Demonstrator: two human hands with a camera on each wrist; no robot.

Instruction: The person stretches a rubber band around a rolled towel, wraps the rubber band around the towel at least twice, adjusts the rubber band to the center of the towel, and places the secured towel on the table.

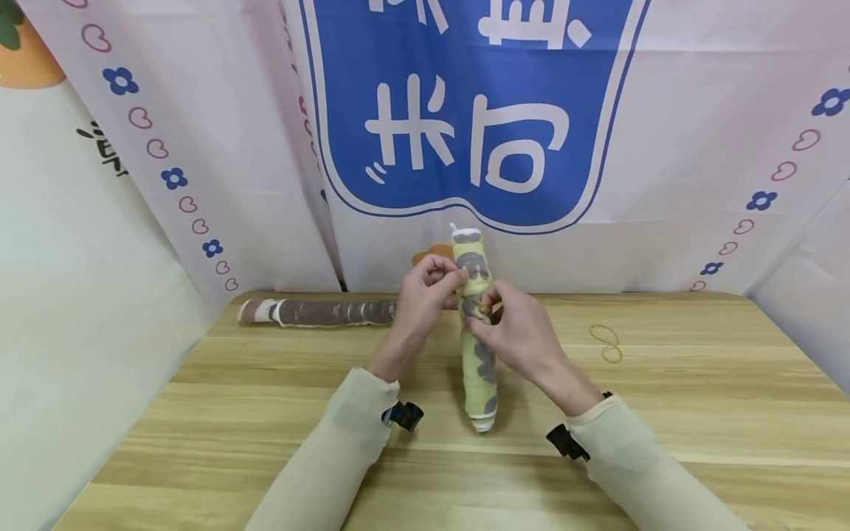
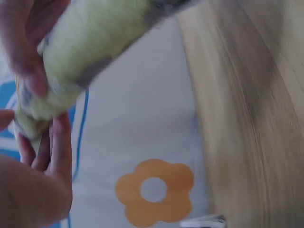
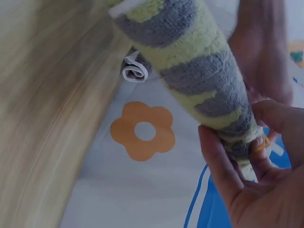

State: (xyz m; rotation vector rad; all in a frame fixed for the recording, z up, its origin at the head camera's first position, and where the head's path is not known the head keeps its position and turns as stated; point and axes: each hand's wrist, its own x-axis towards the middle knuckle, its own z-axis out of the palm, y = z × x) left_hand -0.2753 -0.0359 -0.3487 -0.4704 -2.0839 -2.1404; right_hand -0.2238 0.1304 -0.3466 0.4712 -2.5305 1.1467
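Observation:
A rolled towel, yellow-green with grey patches, is held between my two hands, its length running toward me in the head view. My left hand grips it at the upper part, with thumb and fingertips close together at its side. Lower down, my right hand curls its thumb and fingers around the roll. At the right fingers a thin orange-yellow rubber band shows against the towel, which narrows there. Part of the band is hidden behind the fingers.
A brown rolled towel with white bands lies at the back left of the wooden table. To the right lies a loose rubber band, twisted into a figure eight. A printed cloth hangs behind the table.

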